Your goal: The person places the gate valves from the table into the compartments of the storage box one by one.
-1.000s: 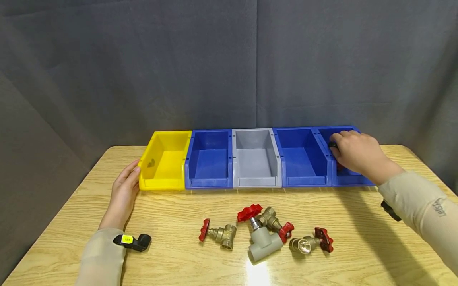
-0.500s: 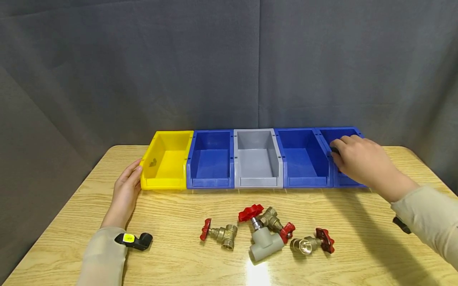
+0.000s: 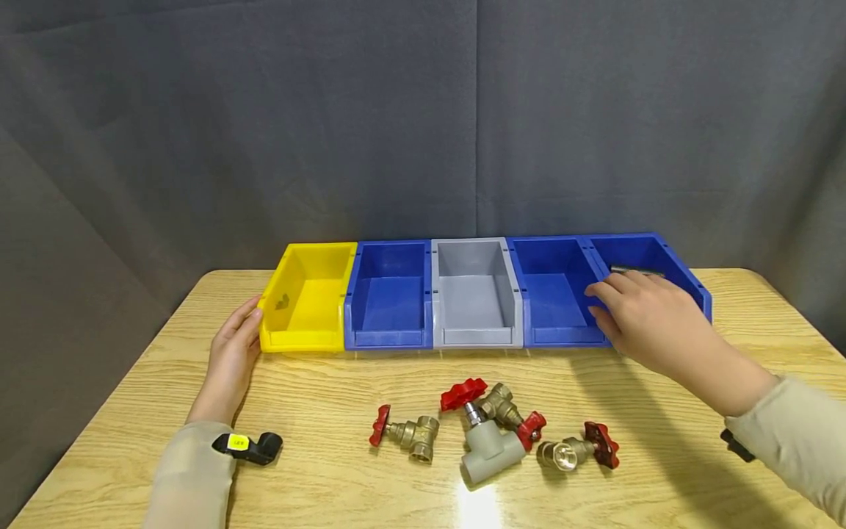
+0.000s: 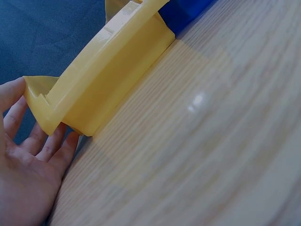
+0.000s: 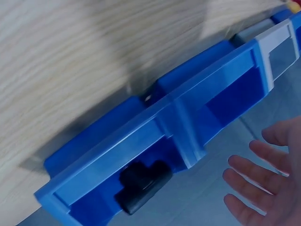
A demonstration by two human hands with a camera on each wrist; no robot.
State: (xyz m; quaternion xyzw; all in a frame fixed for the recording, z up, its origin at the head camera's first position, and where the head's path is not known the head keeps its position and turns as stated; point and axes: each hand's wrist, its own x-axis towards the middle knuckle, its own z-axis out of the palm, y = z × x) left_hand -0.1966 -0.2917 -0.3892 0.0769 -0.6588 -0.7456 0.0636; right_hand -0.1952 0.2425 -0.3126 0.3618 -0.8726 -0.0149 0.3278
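Note:
My left hand [image 3: 231, 353] rests against the outer left side of the yellow bin [image 3: 302, 340], its fingers extended along the wall; the left wrist view shows the fingertips right at the bin's corner. Over the front of the rightmost blue bin [image 3: 684, 272] is my right hand [image 3: 651, 319], fingers loosely spread and nothing in them. A black T-shaped pipe fitting [image 5: 141, 183] lies inside that bin, and only its dark upper edge shows past the hand in the head view. The second blue bin from the right [image 3: 562, 336] is beside the right fingertips.
A grey bin [image 3: 481, 336] and another blue bin [image 3: 388, 338] complete the row. In front lie brass valves with red handwheels [image 3: 419, 438] [image 3: 505, 404] [image 3: 568, 453] and a grey plastic valve [image 3: 489, 448]. A dark curtain [image 3: 370, 132] hangs behind the table.
My right hand has let go of the black fitting in the rightmost bin and drawn back toward the front, its fingers loosening. The left hand stays at the yellow bin.

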